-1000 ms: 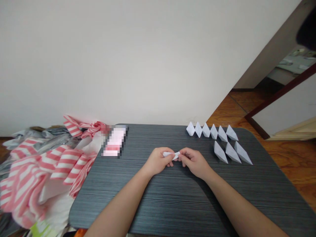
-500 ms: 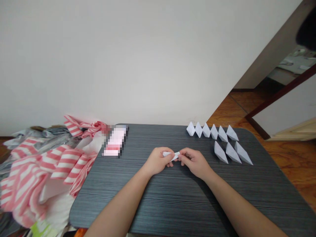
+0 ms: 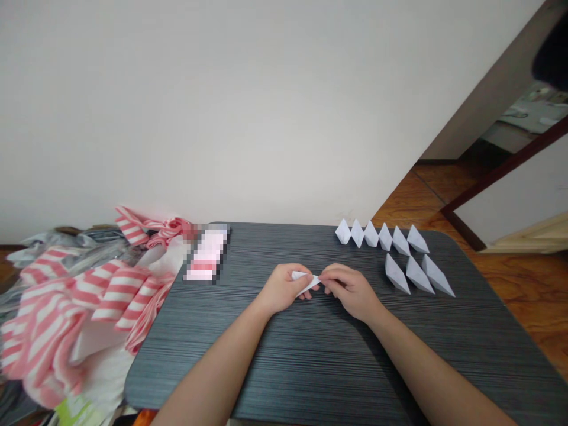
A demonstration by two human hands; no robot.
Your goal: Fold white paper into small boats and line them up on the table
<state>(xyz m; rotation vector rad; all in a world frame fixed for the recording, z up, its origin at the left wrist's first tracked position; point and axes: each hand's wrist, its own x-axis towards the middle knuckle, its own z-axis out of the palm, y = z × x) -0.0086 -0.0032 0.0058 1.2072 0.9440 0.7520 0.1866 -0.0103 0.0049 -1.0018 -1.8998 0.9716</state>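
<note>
A small piece of folded white paper is held over the middle of the dark table. My left hand is closed on its left part, thumb on top and fingers beneath. At the paper's right tip, my right hand pinches with thumb and forefinger. Parts of the paper are hidden under the fingers. To the right, folded white paper boats stand in two rows: a back row of several and a front row of three, whose middle boat points toward me.
A pixelated flat object lies at the table's left. Beside that edge is a heap of pink-and-white striped cloth and other fabric. A pale wall rises behind the table. Wooden floor shows at the right.
The right fingertips have shifted slightly left and now pinch the paper's tip. The paper shows as a narrower point between the hands. The boats have not moved.
</note>
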